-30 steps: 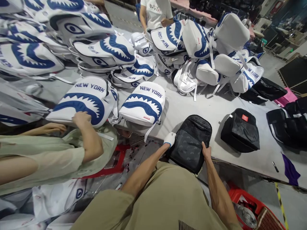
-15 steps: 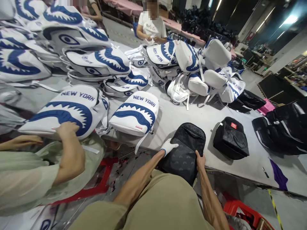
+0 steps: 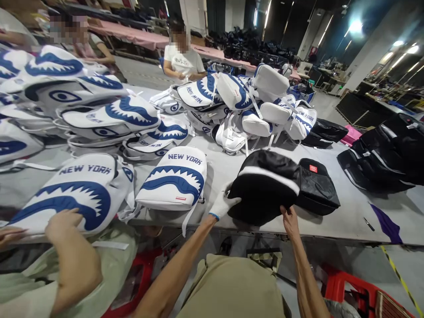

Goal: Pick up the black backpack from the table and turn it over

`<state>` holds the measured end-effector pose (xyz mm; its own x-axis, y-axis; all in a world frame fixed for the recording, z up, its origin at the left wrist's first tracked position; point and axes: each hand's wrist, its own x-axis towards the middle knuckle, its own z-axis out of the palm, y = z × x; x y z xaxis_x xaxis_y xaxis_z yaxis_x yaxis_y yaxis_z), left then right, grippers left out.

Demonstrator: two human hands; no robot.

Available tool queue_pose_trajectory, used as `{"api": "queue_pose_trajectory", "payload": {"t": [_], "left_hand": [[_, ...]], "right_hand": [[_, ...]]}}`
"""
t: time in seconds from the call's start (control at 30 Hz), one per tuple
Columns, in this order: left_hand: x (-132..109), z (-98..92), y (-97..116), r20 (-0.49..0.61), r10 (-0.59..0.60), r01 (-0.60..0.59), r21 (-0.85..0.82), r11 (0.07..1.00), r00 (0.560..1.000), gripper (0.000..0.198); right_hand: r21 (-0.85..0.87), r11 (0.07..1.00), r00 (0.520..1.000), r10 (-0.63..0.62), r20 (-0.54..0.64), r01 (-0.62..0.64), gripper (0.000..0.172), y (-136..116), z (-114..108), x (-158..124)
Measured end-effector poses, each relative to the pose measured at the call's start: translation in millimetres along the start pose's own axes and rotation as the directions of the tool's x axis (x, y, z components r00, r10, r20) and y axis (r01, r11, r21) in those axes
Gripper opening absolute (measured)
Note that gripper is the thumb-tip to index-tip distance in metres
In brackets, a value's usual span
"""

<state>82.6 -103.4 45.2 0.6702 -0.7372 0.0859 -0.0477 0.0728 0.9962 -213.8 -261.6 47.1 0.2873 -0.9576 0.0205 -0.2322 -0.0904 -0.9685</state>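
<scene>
The black backpack (image 3: 263, 187) stands tipped up at the near edge of the grey table (image 3: 334, 223), its long axis running left to right and its white-striped side turned toward the camera. The gloved left hand (image 3: 221, 204) is closed on its left end, and the bare right hand (image 3: 289, 217) grips its lower right corner with bent fingers. A second black bag (image 3: 316, 185) lies touching behind on the right, a white shark backpack (image 3: 175, 179) sits just to the left, and a co-worker's hand (image 3: 62, 220) rests on another further left.
</scene>
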Motion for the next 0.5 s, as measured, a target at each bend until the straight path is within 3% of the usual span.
{"api": "queue_pose_trajectory", "payload": {"t": [0.13,0.2,0.27,0.37,0.43,0.5], "left_hand": [[-10,4.2,1,-0.081,0.055,-0.051,0.055,0.997,0.995,0.087],[-14,4.1,5,-0.115,0.072,-0.063,0.083,0.995,0.991,0.083],[-17,3.6,8,-0.122,0.086,-0.072,0.113,0.991,0.989,0.08],[-19,5.1,13,-0.116,0.097,-0.078,0.155,0.985,0.989,0.078],[-20,7.6,16,-0.108,0.101,-0.08,0.177,0.981,0.989,0.078],[-22,10.0,18,-0.1,0.105,-0.084,0.197,0.977,0.989,0.078]], "right_hand": [[0.05,0.993,0.947,0.084,0.311,-0.105,0.085,-1,-31,-14],[0.012,0.99,0.91,0.123,0.396,-0.139,0.083,-11,-53,-13],[-0.027,0.996,0.935,0.09,0.344,-0.086,0.076,-33,-72,-4],[-0.067,0.99,0.986,-0.116,0.121,0.125,0.073,-87,-78,20],[-0.152,0.952,0.963,-0.257,0.076,0.266,0.072,-126,-62,38],[-0.27,0.852,0.893,-0.432,0.125,0.45,0.074,-158,-32,55]]}}
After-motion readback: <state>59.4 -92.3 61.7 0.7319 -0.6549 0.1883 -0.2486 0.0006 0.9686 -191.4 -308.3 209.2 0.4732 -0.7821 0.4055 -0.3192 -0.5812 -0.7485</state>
